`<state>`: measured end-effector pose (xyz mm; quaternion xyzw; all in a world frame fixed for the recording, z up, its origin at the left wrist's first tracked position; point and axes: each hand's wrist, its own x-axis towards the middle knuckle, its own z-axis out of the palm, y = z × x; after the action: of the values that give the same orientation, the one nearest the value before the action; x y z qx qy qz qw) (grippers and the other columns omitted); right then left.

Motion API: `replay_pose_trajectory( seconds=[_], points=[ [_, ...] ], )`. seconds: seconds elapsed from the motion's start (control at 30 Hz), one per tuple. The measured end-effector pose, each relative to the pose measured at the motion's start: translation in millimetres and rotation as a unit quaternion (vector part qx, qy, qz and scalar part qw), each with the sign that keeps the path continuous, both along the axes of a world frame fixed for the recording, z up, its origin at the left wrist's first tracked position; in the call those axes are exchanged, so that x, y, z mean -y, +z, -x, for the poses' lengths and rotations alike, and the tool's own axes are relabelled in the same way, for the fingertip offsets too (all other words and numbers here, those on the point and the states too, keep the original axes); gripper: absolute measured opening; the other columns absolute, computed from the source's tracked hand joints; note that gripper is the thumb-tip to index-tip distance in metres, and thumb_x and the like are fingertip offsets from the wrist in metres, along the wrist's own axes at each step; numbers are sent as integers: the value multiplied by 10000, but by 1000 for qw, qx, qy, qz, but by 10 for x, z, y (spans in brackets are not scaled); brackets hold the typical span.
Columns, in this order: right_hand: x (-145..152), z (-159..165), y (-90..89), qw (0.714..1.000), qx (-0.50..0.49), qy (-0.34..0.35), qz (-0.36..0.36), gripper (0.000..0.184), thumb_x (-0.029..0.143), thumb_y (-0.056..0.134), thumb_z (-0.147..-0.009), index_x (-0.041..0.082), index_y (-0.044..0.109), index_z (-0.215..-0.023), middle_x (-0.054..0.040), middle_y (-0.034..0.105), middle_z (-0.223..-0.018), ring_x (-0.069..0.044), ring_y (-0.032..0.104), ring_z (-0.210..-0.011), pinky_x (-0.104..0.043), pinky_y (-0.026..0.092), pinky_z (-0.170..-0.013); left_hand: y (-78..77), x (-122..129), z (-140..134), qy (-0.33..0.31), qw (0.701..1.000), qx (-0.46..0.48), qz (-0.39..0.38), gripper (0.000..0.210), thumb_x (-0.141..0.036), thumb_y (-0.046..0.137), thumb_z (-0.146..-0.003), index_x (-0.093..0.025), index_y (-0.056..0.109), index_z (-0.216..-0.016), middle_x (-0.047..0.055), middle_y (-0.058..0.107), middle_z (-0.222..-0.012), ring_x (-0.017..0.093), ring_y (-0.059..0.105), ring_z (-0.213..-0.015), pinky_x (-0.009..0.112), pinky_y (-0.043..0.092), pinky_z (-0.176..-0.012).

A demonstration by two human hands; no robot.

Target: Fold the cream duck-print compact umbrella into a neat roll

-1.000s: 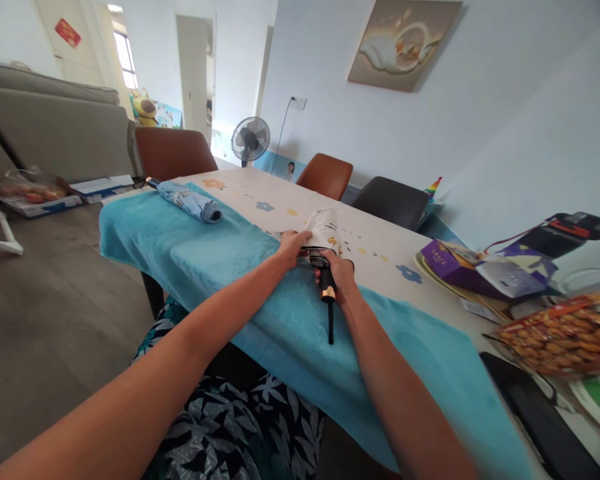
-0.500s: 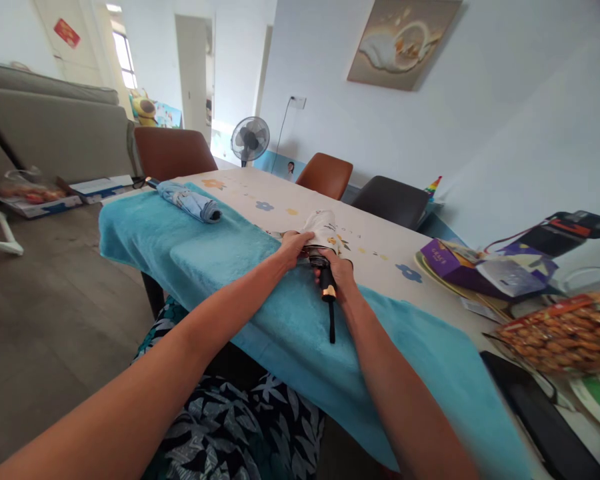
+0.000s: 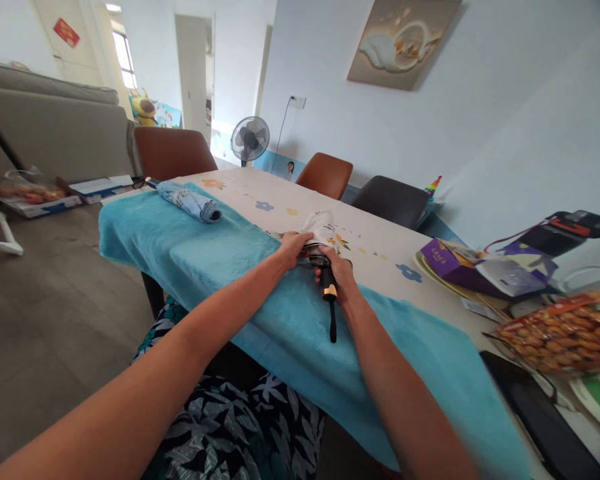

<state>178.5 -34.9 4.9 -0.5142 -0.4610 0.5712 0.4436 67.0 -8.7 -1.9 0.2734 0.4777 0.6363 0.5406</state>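
The head view looks forward and down over the table (image 3: 380, 240), apparently close.

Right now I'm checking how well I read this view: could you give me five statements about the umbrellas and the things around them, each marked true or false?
1. Both the left hand and right hand are on the white patterned umbrella. True.
2. Its handle is entirely white. False: the handle is black with a gold-coloured band.
3. The rolled light-blue umbrella rests on the turquoise cloth. True.
4. The purple box is left of both umbrellas. False: the purple box is to their right.
5. A black strap hangs from the handle. True.
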Motion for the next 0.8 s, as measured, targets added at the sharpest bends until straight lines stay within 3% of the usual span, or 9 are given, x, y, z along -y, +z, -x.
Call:
replay_pose_trajectory(
  seconds=[0.53, 0.8],
  points=[
    [39, -14, 60, 1000, -13, 25, 1, 445, 544, 531, -835, 148, 555, -632, -2, 498, -363, -110, 441, -267, -218, 404, -262, -19, -20, 4, -7, 1000, 22, -8, 167, -166, 589, -794, -148, 510, -647, -18, 516, -554, 66, 474, -458, 199, 388, -466],
    [16, -19, 40, 999, -49, 14, -6, 413, 528, 507, -862, 146, 586, -726, 12, 513, -382, -101, 440, -276, -209, 430, -285, 7, -6, -4, -34, 999, 26, -20, 274, -175, 557, -830, -174, 420, -593, -64, 377, -421, 47, 342, -367, 184, 310, -406]
  ],
)
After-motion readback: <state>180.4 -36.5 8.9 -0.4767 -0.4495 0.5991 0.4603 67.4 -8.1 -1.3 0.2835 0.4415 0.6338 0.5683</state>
